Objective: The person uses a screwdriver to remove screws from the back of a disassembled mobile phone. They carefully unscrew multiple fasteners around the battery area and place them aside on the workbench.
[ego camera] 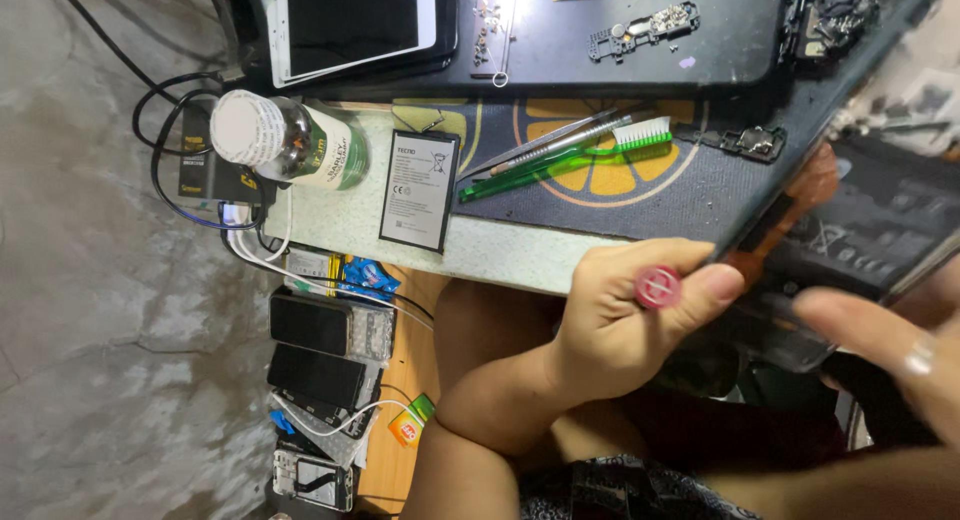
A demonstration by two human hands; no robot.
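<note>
My left hand [615, 325] pinches a small red round disc [658, 287] between thumb and forefinger, pressed against the lower edge of an opened dark phone [860, 215]. The phone is tilted above the bench edge, and its orange and black insides show. My right hand [890, 355] is blurred at the right. It wears a ring, and its fingers lie over the phone's lower side. How firmly it grips is hard to see.
On the bench lie a flat phone battery [419, 190], a green toothbrush [570, 158], metal tweezers [560, 138], a capped bottle [285, 140], a white tablet [355, 25] and loose circuit parts [645, 28]. Several phones [320, 350] and cables sit on a lower shelf.
</note>
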